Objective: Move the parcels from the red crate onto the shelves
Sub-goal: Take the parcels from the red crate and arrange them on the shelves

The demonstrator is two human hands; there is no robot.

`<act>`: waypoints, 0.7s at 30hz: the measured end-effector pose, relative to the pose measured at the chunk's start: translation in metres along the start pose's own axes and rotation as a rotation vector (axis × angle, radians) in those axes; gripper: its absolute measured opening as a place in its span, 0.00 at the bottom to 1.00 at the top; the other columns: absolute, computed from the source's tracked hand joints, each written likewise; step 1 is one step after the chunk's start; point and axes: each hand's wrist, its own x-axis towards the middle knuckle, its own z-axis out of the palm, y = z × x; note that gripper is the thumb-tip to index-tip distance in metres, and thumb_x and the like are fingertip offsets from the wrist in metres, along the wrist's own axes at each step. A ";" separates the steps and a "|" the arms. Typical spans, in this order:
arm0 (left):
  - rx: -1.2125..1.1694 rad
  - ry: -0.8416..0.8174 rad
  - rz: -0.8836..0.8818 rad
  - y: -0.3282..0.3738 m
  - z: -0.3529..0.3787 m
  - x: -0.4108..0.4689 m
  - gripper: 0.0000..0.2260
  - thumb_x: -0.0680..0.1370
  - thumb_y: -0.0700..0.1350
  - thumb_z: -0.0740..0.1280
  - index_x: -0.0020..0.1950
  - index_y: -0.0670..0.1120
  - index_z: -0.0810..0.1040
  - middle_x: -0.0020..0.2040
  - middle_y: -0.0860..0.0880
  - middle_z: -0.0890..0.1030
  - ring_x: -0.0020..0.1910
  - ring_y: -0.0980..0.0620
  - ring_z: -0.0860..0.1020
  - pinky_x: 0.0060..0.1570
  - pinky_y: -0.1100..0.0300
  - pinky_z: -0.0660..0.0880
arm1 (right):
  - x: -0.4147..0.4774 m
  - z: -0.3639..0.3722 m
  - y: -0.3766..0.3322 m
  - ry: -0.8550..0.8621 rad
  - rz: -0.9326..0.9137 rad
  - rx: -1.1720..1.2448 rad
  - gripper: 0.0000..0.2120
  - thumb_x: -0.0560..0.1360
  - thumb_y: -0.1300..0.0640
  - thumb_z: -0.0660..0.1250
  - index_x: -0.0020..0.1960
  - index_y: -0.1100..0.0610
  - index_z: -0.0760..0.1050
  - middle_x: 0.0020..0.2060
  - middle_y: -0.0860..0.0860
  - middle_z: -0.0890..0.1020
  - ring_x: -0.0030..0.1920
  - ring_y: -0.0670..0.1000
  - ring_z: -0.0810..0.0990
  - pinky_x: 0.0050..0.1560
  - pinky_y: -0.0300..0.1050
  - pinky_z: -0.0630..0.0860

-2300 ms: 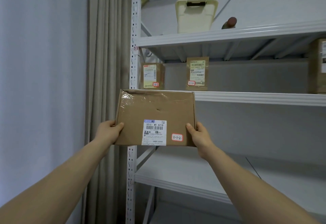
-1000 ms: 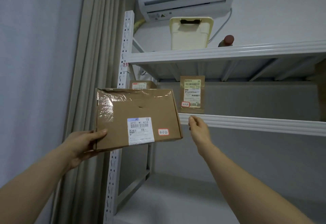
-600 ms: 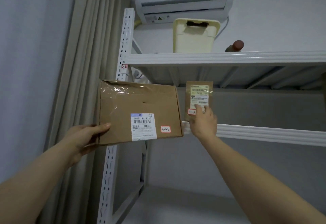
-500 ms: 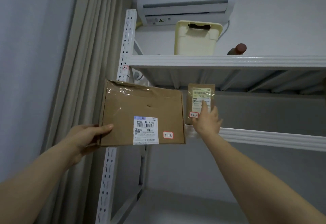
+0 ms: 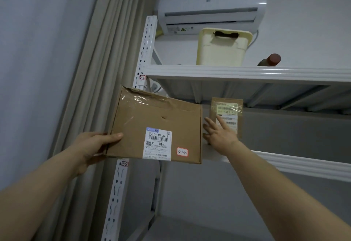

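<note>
**Head camera: flat parcel held up at the middle shelf**

White metal racking stands against a grey wall, and its middle shelf (image 5: 303, 165) runs off to the right. Left of that shelf hang beige curtains (image 5: 98, 70). The perforated upright (image 5: 146, 47) at the shelf's left end carries handwritten tags "3-1" and "3-2". Above the middle shelf, the top shelf (image 5: 247, 72) bears a cream bin (image 5: 222, 51) — contents hidden — and a brown-capped bottle (image 5: 270, 60), under a wall air conditioner (image 5: 210, 5). On the middle shelf a small parcel (image 5: 230, 108) stands upright. The left hand (image 5: 93, 146) grips the flat cardboard parcel (image 5: 157, 125), marked "3-1-2", by its left edge — thumb on the front — before the shelf's left end. The right hand (image 5: 220, 133), fingers straight and spread, touches the small parcel's lower left.
</note>
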 end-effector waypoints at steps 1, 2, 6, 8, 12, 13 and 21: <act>-0.002 0.008 0.003 0.000 0.001 0.001 0.11 0.69 0.42 0.75 0.47 0.42 0.77 0.46 0.42 0.81 0.44 0.47 0.78 0.39 0.57 0.75 | 0.004 -0.001 0.000 -0.005 -0.011 0.001 0.22 0.82 0.49 0.48 0.76 0.48 0.58 0.78 0.52 0.49 0.76 0.55 0.36 0.71 0.64 0.30; -0.003 0.013 0.006 0.001 0.002 0.001 0.11 0.69 0.42 0.75 0.46 0.42 0.77 0.45 0.42 0.81 0.44 0.47 0.78 0.39 0.57 0.74 | 0.007 0.000 0.000 -0.003 -0.017 0.015 0.22 0.82 0.49 0.48 0.75 0.48 0.60 0.78 0.52 0.52 0.77 0.55 0.38 0.70 0.63 0.29; -0.009 0.031 0.023 0.001 0.008 -0.001 0.08 0.70 0.43 0.74 0.43 0.43 0.76 0.43 0.43 0.80 0.42 0.48 0.77 0.36 0.58 0.73 | 0.024 0.003 0.004 0.018 -0.022 0.045 0.20 0.82 0.49 0.49 0.72 0.49 0.67 0.76 0.52 0.59 0.77 0.55 0.43 0.67 0.62 0.27; -0.017 0.047 0.028 0.002 0.009 -0.002 0.08 0.70 0.42 0.74 0.43 0.44 0.76 0.42 0.44 0.80 0.41 0.49 0.77 0.35 0.59 0.72 | 0.031 0.004 0.006 -0.003 -0.020 0.029 0.20 0.82 0.48 0.49 0.71 0.49 0.68 0.75 0.52 0.62 0.77 0.55 0.45 0.67 0.62 0.26; -0.008 0.065 0.034 0.002 0.009 -0.002 0.08 0.70 0.43 0.73 0.44 0.44 0.76 0.42 0.44 0.80 0.41 0.50 0.77 0.35 0.60 0.71 | 0.040 0.006 0.007 -0.027 -0.027 -0.025 0.19 0.82 0.47 0.51 0.67 0.49 0.73 0.68 0.50 0.73 0.76 0.56 0.54 0.63 0.61 0.23; -0.007 0.071 0.035 0.001 0.009 -0.002 0.08 0.70 0.43 0.73 0.44 0.44 0.76 0.42 0.44 0.80 0.41 0.50 0.77 0.35 0.59 0.71 | 0.040 0.007 0.008 -0.012 -0.023 -0.022 0.18 0.82 0.47 0.52 0.66 0.49 0.74 0.66 0.50 0.75 0.75 0.56 0.57 0.63 0.60 0.24; -0.023 0.069 0.026 0.002 0.023 -0.003 0.10 0.69 0.44 0.74 0.44 0.43 0.77 0.44 0.44 0.80 0.42 0.49 0.77 0.39 0.57 0.74 | 0.016 0.017 0.029 0.010 -0.004 -0.014 0.18 0.81 0.47 0.54 0.65 0.48 0.75 0.63 0.49 0.76 0.70 0.55 0.65 0.72 0.60 0.33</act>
